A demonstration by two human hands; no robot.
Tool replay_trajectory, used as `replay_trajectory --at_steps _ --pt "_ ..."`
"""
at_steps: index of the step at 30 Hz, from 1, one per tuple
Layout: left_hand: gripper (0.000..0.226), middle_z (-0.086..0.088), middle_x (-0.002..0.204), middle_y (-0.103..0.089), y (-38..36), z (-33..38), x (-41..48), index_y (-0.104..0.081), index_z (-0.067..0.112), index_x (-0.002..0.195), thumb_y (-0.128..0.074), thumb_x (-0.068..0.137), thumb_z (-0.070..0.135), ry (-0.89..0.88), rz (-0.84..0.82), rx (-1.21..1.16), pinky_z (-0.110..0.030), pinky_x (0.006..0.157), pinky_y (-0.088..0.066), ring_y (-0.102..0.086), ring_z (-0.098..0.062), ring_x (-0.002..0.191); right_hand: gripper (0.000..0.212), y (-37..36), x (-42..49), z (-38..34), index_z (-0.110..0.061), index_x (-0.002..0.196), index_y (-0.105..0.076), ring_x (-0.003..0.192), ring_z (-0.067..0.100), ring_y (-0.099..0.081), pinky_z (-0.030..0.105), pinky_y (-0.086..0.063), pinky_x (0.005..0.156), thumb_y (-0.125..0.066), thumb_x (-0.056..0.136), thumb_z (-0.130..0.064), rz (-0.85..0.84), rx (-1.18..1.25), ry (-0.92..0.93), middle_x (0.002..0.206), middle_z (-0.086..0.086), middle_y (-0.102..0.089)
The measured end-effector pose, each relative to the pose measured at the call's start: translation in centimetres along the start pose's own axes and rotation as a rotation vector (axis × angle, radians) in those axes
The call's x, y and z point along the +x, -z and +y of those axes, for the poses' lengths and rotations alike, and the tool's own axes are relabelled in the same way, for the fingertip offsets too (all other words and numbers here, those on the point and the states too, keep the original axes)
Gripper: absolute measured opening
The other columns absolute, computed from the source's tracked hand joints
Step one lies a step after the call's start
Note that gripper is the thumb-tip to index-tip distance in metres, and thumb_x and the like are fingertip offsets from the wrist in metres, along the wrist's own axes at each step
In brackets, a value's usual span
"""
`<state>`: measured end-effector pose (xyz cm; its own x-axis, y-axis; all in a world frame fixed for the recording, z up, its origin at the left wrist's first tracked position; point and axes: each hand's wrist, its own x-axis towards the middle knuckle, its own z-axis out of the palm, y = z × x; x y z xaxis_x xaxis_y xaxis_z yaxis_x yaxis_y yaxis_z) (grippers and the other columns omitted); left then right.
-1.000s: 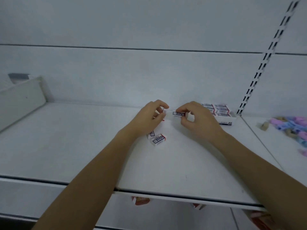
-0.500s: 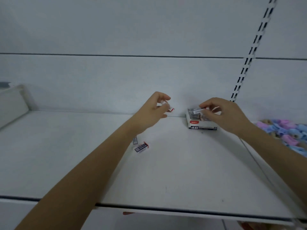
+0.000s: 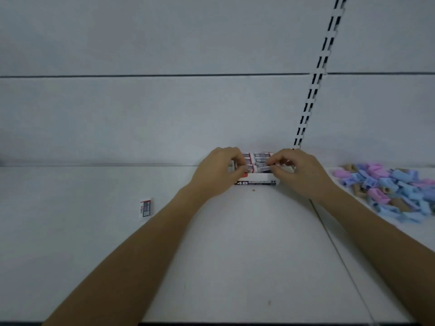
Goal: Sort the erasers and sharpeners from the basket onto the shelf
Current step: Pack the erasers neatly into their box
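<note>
White flat shelf board (image 3: 98,267): carried everything in view; basket not in shot.
Blue, pink & tan plastic sharpeners (image 3: 388,189): lay in a loose heap in the next bay to the R, well apart from the hands.
Left hand (image 3: 217,171): half a sec before, it hung L of the carton w/ an eraser. It had since come in to the carton's L front corner. Fingers were curled, tips pinching a small white red-edged eraser (image 3: 249,169).
Right hand (image 3: 300,170): was over the carton half a sec before & sat at its R front corner. Thumb & forefinger pinched a second sleeved eraser (image 3: 264,169).
White card carton printed "4B" and "24" (image 3: 255,178): stood against the back wall, between the hands. Long axis ran L-R along the wall, printed face toward the person.
Packed erasers (image 3: 262,156): lay in rows inside the carton, dark-printed sleeves up, long axes L-R, parallel w/ the wall.
Held pair: both lay approx L-R, matching the rows. Whether they touched the rows yet, couldn't tell.
Loose white eraser w/ dark & red sleeve (image 3: 146,207): lay flat well L of the carton, label up, long axis front-to-back. It prob. needed a quarter turn to fit.
Meaning: both hands had converged to pack the front row. Eraser sort looked nearly done, at least one still to collect.
</note>
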<state>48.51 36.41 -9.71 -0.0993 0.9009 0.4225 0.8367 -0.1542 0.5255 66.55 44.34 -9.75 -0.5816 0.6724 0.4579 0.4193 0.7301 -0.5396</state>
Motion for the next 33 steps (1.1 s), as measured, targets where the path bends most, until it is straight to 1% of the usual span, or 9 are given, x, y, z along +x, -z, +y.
replay_trajectory --at_steps 4,7,9,15,18,22,28,31,33 --pt "0.021 -0.003 0.099 -0.063 -0.7 -0.2 -0.6 -0.064 0.011 0.095 -0.048 0.091 0.023 -0.091 -0.002 0.177 -0.033 0.081 -0.043 -0.053 -0.022 0.094 0.017 -0.5 -0.1 0.6 -0.005 0.091 -0.07 0.074 -0.001 -0.045 0.003 -0.029 0.076 -0.057 0.082 -0.011 0.003 -0.094 0.097 0.089 0.006 -0.065" --pt "0.033 -0.007 0.097 -0.063 -0.8 -0.5 -1.2 -0.068 0.009 0.089 -0.043 0.086 0.03 -0.196 0.049 0.277 -0.032 0.069 -0.051 -0.061 -0.026 0.081 0.029 -0.9 -0.3 1.3 -0.004 0.096 -0.07 0.091 0.022 -0.057 0.026 -0.033 0.086 -0.051 0.081 -0.02 -0.017 -0.144 0.108 0.1 0.01 -0.064" --pt "0.036 -0.009 0.099 -0.063 -1.0 -0.8 -1.3 -0.07 0.009 0.091 -0.043 0.085 0.031 -0.187 0.046 0.333 -0.034 0.067 -0.051 -0.063 -0.028 0.08 0.033 -0.9 -0.4 1.5 -0.004 0.097 -0.07 0.093 0.026 -0.058 0.03 -0.035 0.086 -0.05 0.083 -0.026 -0.011 -0.158 0.13 0.102 0.011 -0.063" --pt "0.04 -0.014 0.111 -0.06 -1.0 -0.7 -1.8 -0.063 0.007 0.109 -0.043 0.086 0.033 -0.228 -0.048 0.328 -0.038 0.075 -0.053 -0.061 -0.031 0.092 0.039 -1.3 -0.8 0.9 -0.006 0.097 -0.069 0.094 0.012 -0.05 0.023 -0.033 0.087 -0.044 0.085 -0.033 0.008 -0.164 0.214 0.101 0.01 -0.062" --pt "0.038 -0.013 0.113 -0.06 -0.9 -0.7 -1.9 -0.065 0.011 0.107 -0.043 0.087 0.034 -0.247 -0.035 0.341 -0.037 0.077 -0.051 -0.061 -0.03 0.095 0.029 -1.4 -0.7 0.8 -0.005 0.098 -0.069 0.093 0.023 -0.056 0.014 -0.026 0.084 -0.053 0.083 -0.024 -0.003 -0.205 0.204 0.102 0.01 -0.062" --pt "0.044 -0.014 0.114 -0.061 -0.8 -0.8 -1.7 -0.066 0.01 0.109 -0.041 0.086 0.038 -0.225 -0.052 0.381 -0.039 0.076 -0.05 -0.061 -0.031 0.097 0.031 -1.5 -0.7 1.0 -0.006 0.099 -0.068 0.092 0.03 -0.057 0.014 -0.026 0.082 -0.05 0.085 -0.027 -0.014 -0.214 0.207 0.103 0.009 -0.062" --pt "0.058 -0.008 0.121 -0.056 2.1 -0.9 -1.6 -0.058 0.013 0.12 -0.025 0.087 0.047 -0.075 -0.038 0.369 -0.037 0.088 -0.042 -0.052 -0.027 0.11 0.035 -1.6 -1.0 0.0 -0.007 0.102 -0.066 0.097 0.021 -0.052 0.01 -0.028 0.086 -0.043 0.086 -0.028 0.016 -0.181 0.312 0.104 0.008 -0.061" --pt "0.037 -0.007 0.121 -0.054 5.2 -1.9 -1.5 -0.056 0.013 0.12 -0.04 0.095 0.034 0.093 -0.086 0.369 -0.035 0.093 -0.04 -0.048 -0.024 0.111 0.031 -2.5 -1.2 -1.8 -0.009 0.101 -0.066 0.099 0.013 -0.047 0.011 -0.029 0.089 -0.044 0.086 -0.026 -0.016 -0.118 0.374 0.104 0.005 -0.061" --pt "0.024 -0.004 0.11 -0.056 7.8 -2.7 -1.9 -0.058 0.013 0.112 -0.048 0.094 0.025 0.26 -0.207 0.366 -0.028 0.083 -0.039 -0.05 -0.018 0.096 0.03 -3.7 -1.2 -3.4 -0.009 0.101 -0.065 0.098 0.014 -0.049 0.017 -0.034 0.089 -0.046 0.084 -0.025 -0.076 -0.087 0.433 0.103 0.006 -0.062"
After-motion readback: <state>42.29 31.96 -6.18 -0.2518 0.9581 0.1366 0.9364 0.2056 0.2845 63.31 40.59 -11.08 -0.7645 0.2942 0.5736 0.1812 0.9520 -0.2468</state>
